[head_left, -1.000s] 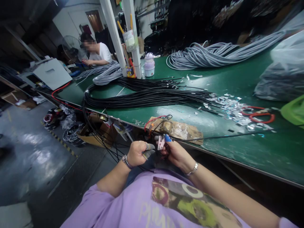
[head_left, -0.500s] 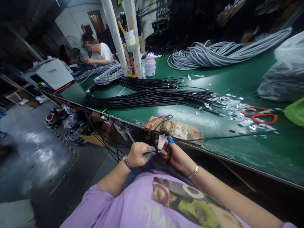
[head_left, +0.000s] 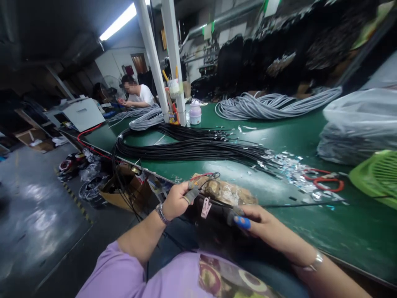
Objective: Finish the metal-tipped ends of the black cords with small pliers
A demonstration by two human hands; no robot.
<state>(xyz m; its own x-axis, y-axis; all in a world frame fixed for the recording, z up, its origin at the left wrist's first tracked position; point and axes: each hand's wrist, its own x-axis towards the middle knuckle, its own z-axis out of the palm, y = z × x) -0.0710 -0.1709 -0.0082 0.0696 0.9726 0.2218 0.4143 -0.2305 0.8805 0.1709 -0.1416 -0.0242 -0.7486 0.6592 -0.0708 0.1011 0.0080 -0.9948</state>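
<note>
My left hand (head_left: 179, 200), with grey finger covers, is closed at the bench's front edge on what looks like a thin black cable. To its right my right hand (head_left: 259, 222), a blue wrap on one finger, pinches the dark cable (head_left: 305, 204), which runs on to the right over the bench. Between the hands hangs a pink clothes peg (head_left: 205, 208), touched by neither hand; whether it clips the cable or something behind it I cannot tell. Just behind lies a worn block wrapped in brown tape (head_left: 231, 193), with a red and a black wire at its left end.
Black cables (head_left: 186, 150) lie bundled across the green bench (head_left: 310, 231), ending near silvery scraps (head_left: 288, 165) and orange-handled scissors (head_left: 328, 184). Grey cable coils (head_left: 263, 106) lie behind. A green basket (head_left: 376, 178) and plastic bag (head_left: 347, 128) stand right. A person (head_left: 139, 95) sits far left.
My right hand has let go of the pink clothes peg and moved right, away from my left hand. The peg now hangs between them. The view has tilted up.
</note>
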